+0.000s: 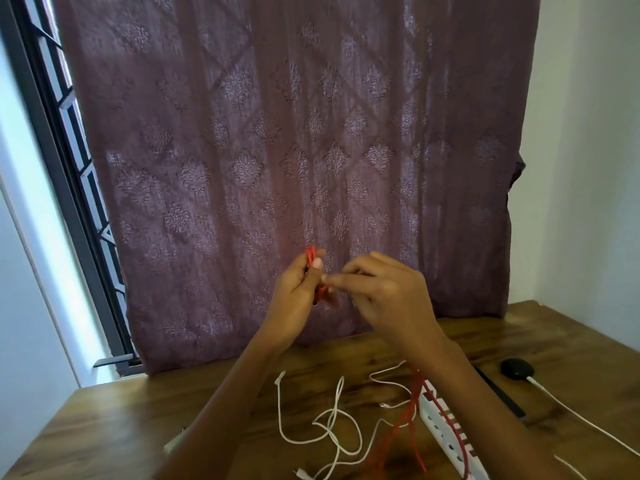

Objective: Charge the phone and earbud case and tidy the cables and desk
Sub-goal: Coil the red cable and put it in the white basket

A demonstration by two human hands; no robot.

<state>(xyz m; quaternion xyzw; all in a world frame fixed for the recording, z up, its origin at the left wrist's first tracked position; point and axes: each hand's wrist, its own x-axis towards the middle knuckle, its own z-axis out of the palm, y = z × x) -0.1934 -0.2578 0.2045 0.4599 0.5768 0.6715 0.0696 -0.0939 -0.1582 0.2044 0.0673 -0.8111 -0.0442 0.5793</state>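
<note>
Above the desk (104,420), both hands (left (298,289), right (384,292)) pinch a bundled red cable (313,259).

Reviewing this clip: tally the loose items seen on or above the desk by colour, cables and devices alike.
Red: 1, the red cable, its coiled end in the left hand, right hand beside it.
White: 3, tangled white cable, white power strip, white cable into the case.
Black: 1, black earbud case.
Total: 5; white cables may be more than counted.
</note>
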